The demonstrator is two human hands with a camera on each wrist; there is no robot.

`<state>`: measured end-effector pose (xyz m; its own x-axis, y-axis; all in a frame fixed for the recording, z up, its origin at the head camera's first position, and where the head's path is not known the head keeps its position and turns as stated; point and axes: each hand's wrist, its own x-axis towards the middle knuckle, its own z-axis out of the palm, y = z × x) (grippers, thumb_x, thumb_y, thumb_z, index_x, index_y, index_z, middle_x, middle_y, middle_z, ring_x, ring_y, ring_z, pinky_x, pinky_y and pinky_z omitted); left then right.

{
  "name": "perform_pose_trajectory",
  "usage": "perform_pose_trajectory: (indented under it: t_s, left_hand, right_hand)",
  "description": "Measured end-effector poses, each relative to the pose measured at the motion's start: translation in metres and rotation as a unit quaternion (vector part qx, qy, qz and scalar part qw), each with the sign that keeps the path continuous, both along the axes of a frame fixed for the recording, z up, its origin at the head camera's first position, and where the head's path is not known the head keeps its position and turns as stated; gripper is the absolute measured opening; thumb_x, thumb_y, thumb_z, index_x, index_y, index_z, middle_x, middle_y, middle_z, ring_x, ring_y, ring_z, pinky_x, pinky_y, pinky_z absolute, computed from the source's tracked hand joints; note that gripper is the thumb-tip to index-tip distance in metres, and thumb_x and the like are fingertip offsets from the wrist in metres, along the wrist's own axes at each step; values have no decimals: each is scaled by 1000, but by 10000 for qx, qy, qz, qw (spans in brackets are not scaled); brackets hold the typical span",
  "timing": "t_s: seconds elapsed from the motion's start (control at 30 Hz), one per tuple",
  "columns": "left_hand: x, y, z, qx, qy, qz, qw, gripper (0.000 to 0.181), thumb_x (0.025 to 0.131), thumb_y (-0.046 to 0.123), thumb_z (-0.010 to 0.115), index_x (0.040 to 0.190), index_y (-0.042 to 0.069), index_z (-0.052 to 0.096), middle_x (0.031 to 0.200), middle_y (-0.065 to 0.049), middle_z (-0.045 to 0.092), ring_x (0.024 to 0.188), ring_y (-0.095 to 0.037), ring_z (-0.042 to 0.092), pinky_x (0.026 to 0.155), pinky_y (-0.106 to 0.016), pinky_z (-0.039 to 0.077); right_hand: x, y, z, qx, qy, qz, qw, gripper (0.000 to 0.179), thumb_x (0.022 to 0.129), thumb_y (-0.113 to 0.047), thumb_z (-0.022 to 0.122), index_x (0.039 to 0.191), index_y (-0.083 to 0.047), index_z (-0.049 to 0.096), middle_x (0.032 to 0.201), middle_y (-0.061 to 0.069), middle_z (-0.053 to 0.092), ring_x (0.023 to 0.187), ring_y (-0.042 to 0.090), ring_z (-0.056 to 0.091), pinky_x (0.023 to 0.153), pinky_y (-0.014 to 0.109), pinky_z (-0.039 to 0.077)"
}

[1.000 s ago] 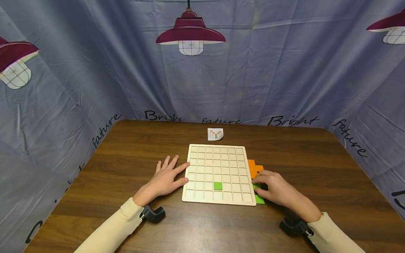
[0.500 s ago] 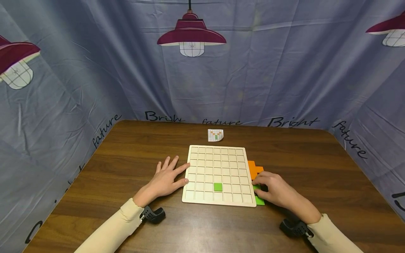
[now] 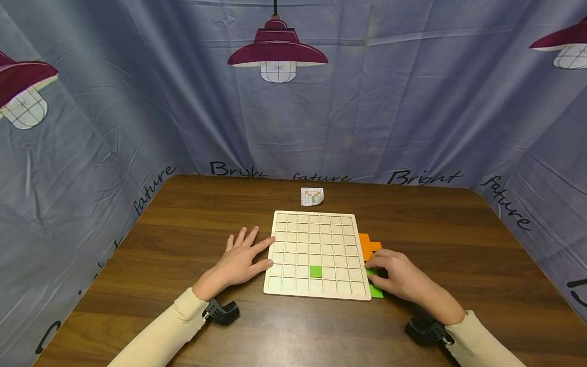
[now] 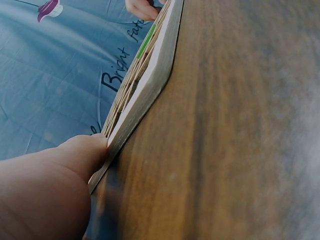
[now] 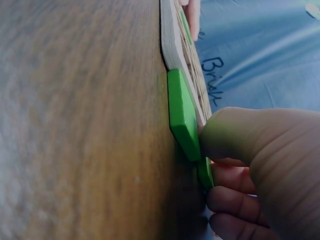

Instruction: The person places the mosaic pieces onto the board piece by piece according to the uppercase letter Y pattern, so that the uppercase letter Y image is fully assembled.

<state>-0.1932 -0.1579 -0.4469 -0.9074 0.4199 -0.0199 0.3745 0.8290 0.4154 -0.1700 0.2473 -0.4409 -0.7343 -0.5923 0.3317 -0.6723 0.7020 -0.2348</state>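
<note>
A pale wooden grid board [image 3: 302, 244] lies flat on the table, with one green square tile [image 3: 316, 271] in a cell of its second row from the front. My left hand [image 3: 236, 261] is spread flat on the table, its thumb and forefinger touching the board's left edge. Beyond the opposite edge my right hand [image 3: 398, 272] has bent fingers over loose green tiles [image 5: 183, 115]. Its thumb [image 5: 225, 135] is against the board's edge beside them. Whether thumb and fingers pinch a tile is hidden. Orange tiles [image 3: 366, 246] lie just past these fingers.
Behind the board lies a small paper card [image 3: 312, 196] printed with an orange and green grid pattern. The brown wooden table [image 3: 293, 331] extends around the board. A blue-grey curtain [image 3: 367, 127] closes off the back and sides.
</note>
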Motion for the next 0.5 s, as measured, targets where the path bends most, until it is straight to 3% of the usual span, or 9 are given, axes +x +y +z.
perform_pose_trajectory:
  t_s: [0.5]
  left_hand:
    - [-1,-1,-2,-39,13,-15,10000,58,102,47,56,156,29,44,168,-25,21,155,-55,10,116,-79,7]
  right_hand:
    - [0,0,1,86,-146,-25,9999,17,78,-9,85,94,-10,79,93,-3,70,82,8,62,72,29,58]
